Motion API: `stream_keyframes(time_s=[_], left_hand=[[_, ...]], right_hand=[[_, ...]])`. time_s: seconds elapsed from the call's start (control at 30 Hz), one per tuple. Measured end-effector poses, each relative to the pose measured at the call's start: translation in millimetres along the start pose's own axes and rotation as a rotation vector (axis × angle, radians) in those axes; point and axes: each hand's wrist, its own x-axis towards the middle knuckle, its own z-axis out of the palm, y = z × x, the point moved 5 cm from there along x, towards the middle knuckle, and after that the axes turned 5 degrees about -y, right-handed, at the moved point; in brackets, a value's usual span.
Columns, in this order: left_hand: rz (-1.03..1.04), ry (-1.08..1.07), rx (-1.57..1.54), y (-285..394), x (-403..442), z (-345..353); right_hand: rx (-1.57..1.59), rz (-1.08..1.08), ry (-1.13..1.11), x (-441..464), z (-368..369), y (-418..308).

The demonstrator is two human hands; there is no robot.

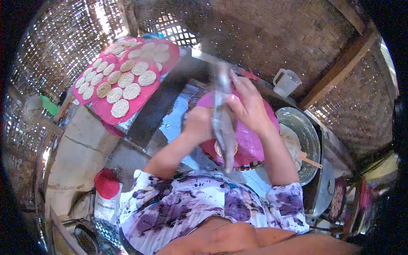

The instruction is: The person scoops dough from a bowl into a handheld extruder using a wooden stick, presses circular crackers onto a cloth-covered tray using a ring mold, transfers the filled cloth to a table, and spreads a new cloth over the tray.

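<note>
Over a round pink sheet [255, 144], a long grey noodle press [224, 123] stands out blurred, running lengthwise away from my body. My left hand [199, 123] is closed on its left side, smeared by motion. On the right side, my right hand [250, 104] grips it with the thumb toward the middle and the fingers toward the far end. Below the near part of the press, a pale disc of thin dough strands [220, 149] lies partly hidden on the sheet.
Several pale strand discs [131, 91] lie on pink sheets [146, 102] at the back left. At the right stands a large metal basin [312, 136] with white dough [291, 142] and a wooden-looking handle [311, 160]. A clear plastic jug [287, 83] is behind it. Woven walls surround the workspace.
</note>
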Motion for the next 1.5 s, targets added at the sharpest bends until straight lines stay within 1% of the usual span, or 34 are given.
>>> stream_keyframes(time_s=[0.03,0.07,0.17,0.2,0.23,0.3,0.33,0.4,0.43,0.5,0.57,0.6,0.63,0.67,0.7,0.73,0.77,0.8,0.83,0.87,0.9,0.93,0.97,1.0,1.03,1.07,1.1,1.13,1.17,1.23,1.3,1.37,1.43,1.5], left_hand=[[0.019,-0.006,-0.003,15,8,-3],[0.040,-0.011,-0.009,28,15,-6],[0.334,0.080,0.036,46,31,2],[0.255,0.004,-0.228,44,35,1],[0.164,-0.043,-0.492,42,38,0],[0.110,-0.400,-0.582,42,35,20],[0.176,-0.478,-0.257,63,39,4],[0.341,-0.371,-0.132,101,39,-29],[0.420,-0.320,-0.069,113,37,-36],[0.492,-0.281,-0.054,119,37,-27],[0.548,-0.207,-0.083,125,39,-31],[0.538,-0.211,-0.115,123,40,-31],[0.486,-0.175,-0.077,114,43,-33],[0.440,-0.140,-0.043,101,46,-34],[0.402,-0.105,-0.018,89,49,-32],[0.294,-0.173,-0.323,68,53,-18],[0.177,-0.260,-0.628,53,57,0],[-0.127,-0.443,-1.181,54,58,19],[-0.497,-0.638,-1.696,62,52,39],[-0.533,-0.608,-1.872,75,55,40],[-0.412,-0.453,-1.965,89,64,30],[-0.246,-0.266,-2.037,101,73,17],[-0.111,-0.132,-2.074,108,80,9],[0.360,-0.110,-1.919,106,82,4],[0.307,-0.064,-1.855,101,85,2],[0.209,-0.036,-1.919,91,86,6],[0.110,-0.007,-1.974,77,85,14],[0.160,-0.037,-1.991,60,82,20],[0.209,-0.069,-2.003,50,79,24],[0.131,0.020,-1.921,47,74,15],[0.088,0.042,-1.951,33,70,11],[0.021,0.137,-1.934,14,64,10],[0.053,0.179,-1.894,8,62,0],[0.058,0.195,-1.987,4,63,-3]], right_hand=[[-0.059,-0.051,0.021,5,-14,-19],[-0.238,-0.052,0.019,8,-24,-41],[-0.362,-0.265,0.061,-8,-33,-70],[-0.334,-0.351,0.091,-16,-34,-76],[-0.319,-0.405,0.030,-24,-36,-83],[-0.293,-0.504,-0.088,-43,-51,-98],[-0.264,-0.443,-0.144,-48,-60,-98],[-0.203,-0.317,-0.259,-62,-80,-98],[-0.131,-0.171,-0.270,-68,-89,-91],[0.015,0.124,-0.284,-83,-107,-75],[0.093,0.166,-0.222,-87,-132,-69],[0.131,0.190,-0.186,-90,-147,-66],[0.109,0.151,-0.187,-96,-165,-63],[0.078,0.208,-0.056,-115,-187,-44],[0.168,0.218,0.135,-128,-210,-38],[0.236,0.351,0.393,-142,-225,-29],[0.294,0.311,0.634,-152,-232,-27],[0.339,0.266,0.878,-159,-231,-22],[0.370,0.209,1.120,-169,-225,-17],[0.399,0.191,1.206,-174,-213,-10],[0.428,0.161,1.290,-180,-196,0],[0.549,0.132,1.347,-187,-174,14],[0.566,0.279,1.306,-190,-153,21],[0.663,0.169,1.262,-188,-128,28],[0.959,0.105,1.215,-186,-106,33],[0.996,0.096,1.197,-184,-96,34],[1.031,0.214,1.062,-189,-86,40],[0.901,0.318,0.868,-200,-77,53],[0.494,0.387,0.660,-209,-77,63],[-0.302,0.503,0.202,-233,-74,90],[-0.456,0.896,-0.361,-304,-50,163],[-0.574,1.216,-0.793,-352,-56,179],[-0.518,1.267,-0.799,-370,-68,173],[-0.547,1.156,-0.895,-365,-80,161]])
